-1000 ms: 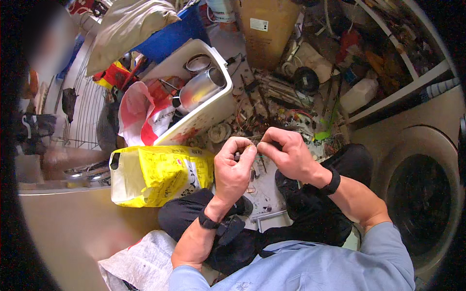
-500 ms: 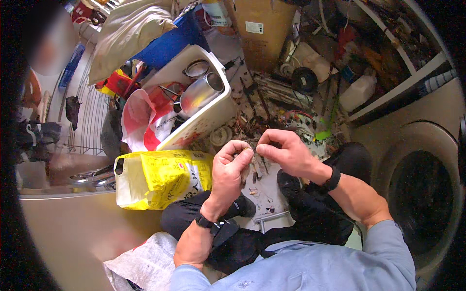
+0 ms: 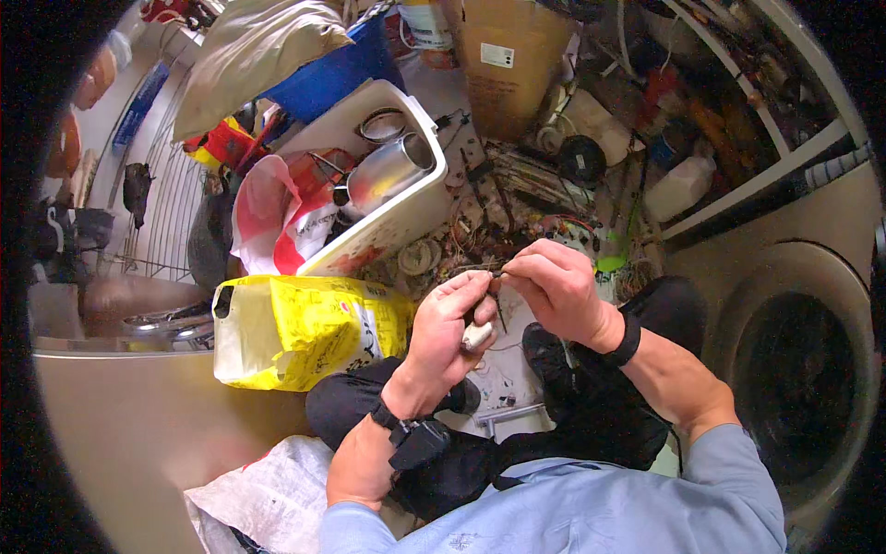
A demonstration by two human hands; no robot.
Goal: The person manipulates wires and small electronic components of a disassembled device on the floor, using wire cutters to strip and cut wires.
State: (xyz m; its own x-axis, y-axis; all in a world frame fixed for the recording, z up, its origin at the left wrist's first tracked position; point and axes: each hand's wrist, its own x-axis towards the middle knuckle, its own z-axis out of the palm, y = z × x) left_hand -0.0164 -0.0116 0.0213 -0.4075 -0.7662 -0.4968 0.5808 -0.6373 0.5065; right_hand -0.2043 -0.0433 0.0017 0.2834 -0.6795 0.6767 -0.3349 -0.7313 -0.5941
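My left hand [image 3: 445, 328] is closed in the middle of the view, thumb and forefinger pinched together. A small whitish rounded piece [image 3: 477, 335] shows beneath its lower fingers, held against the palm. Its kind is not plain. Just to the right, my right hand [image 3: 558, 288] is also pinched, its fingertips nearly meeting the left ones. Between the fingertips runs a thin dark strand [image 3: 496, 274], too small to name. Below the hands is a floor strewn with small scraps, cords and bits.
A yellow bag [image 3: 314, 337] lies open at the left. Behind it a white bin [image 3: 397, 222] holds a metal cylinder [image 3: 392, 171] and a red-and-white bag [image 3: 277, 217]. A cardboard box [image 3: 508, 83] stands at the back, a front-loading washer [image 3: 798, 369] on the right.
My left hand has turned, so the whitish piece beneath its fingers now shows. The right fingers have curled in closer to the left fingertips. The view has shifted slightly.
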